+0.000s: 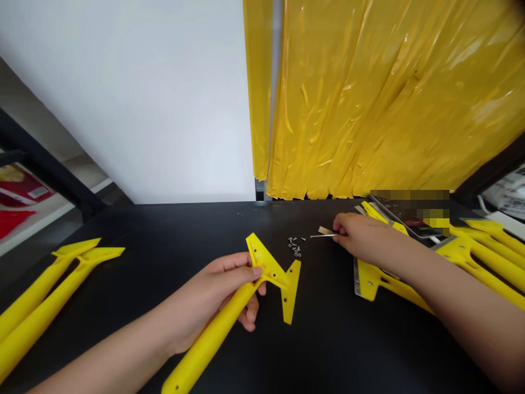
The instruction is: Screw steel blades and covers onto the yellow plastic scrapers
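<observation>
Left hand point(232, 284) is gripping a yellow handle point(223, 328), thumb on top near the head, fingers wrapped around underneath; handle runs from the lower edge of the view up and right, its head tilted over the middle of the black tabletop point(324, 350). Holes visible in the head. At the head's right end sits a yellow plate point(291, 293) with two holes, set at an angle to it; can't tell if it's joined on or only touching. Right hand point(353, 232) is farther right, fingertips pinched on a thin metal shaft point(322, 236), tip pointing left. Small flat strip point(326, 231) shows right behind the shaft; can't tell if it's held or lying on the table. Loose pile of screws and nuts point(294, 247) lies between the two hands, just off the shaft's tip, one screw a bit apart. Right side: several yellow scrapers point(371, 284) with metal edges, overlapping, some under the right forearm; dark flat device point(404, 216) lies by them near the back edge, partly pixelated. Left side: two more yellow handles point(61, 295) side by side, well apart from the left hand. Behind the table: white panel point(172, 98) on the left, wrinkled yellow plastic sheeting point(369, 98) on the right; red packages point(22, 189) on a shelf at far left
</observation>
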A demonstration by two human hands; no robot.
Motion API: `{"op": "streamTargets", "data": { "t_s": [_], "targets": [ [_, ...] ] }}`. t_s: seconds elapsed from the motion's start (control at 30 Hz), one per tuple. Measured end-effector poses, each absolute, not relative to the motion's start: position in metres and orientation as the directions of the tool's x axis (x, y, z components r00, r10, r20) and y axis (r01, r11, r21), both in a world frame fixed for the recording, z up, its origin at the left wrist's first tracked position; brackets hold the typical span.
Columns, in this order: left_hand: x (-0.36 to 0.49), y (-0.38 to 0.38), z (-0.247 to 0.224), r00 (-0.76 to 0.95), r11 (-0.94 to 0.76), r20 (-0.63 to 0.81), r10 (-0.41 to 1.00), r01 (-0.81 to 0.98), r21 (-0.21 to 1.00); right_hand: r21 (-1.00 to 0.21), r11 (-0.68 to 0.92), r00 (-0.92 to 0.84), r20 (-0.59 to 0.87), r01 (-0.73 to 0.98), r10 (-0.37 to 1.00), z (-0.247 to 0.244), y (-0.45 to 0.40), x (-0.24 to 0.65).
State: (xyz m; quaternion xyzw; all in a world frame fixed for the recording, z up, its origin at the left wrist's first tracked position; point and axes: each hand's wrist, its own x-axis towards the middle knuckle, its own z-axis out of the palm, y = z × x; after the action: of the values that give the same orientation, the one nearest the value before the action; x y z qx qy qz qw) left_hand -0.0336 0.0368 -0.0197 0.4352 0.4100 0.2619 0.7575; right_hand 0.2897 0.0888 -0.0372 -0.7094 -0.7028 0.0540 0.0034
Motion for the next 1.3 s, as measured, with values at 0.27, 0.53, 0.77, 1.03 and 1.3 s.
{"op": "streamTargets", "data": {
  "t_s": [0.27,0.53,0.77,1.03,1.3],
  "targets": [
    [-0.034,0.036,-0.022,0.530,0.499,-0.411,0.742,-0.029,0.866,-0.215,0.013,-0.019,-0.027,0.977,0.999,-0.036,0.089,0.285],
    [-0.027,0.030,-0.017,0.511,0.461,-0.420,0.750,0.050,0.886,-0.725,0.134,-0.123,0.068,0.676,0.990,0.003,0.056,0.244],
    [-0.025,0.018,-0.014,0.593,0.417,-0.399,0.699,0.115,0.902,-0.976,-0.115,-0.401,-0.181,0.183,0.898,-0.001,0.018,0.199],
    [-0.025,0.013,-0.018,0.595,0.381,-0.429,0.679,0.213,0.900,-0.985,-0.105,-0.419,-0.155,0.141,0.895,-0.012,0.018,0.191],
    [-0.024,0.013,-0.021,0.589,0.469,-0.503,0.633,0.225,0.854,-0.979,-0.169,-0.459,-0.204,0.116,0.865,-0.013,0.014,0.185]
  ]
}}
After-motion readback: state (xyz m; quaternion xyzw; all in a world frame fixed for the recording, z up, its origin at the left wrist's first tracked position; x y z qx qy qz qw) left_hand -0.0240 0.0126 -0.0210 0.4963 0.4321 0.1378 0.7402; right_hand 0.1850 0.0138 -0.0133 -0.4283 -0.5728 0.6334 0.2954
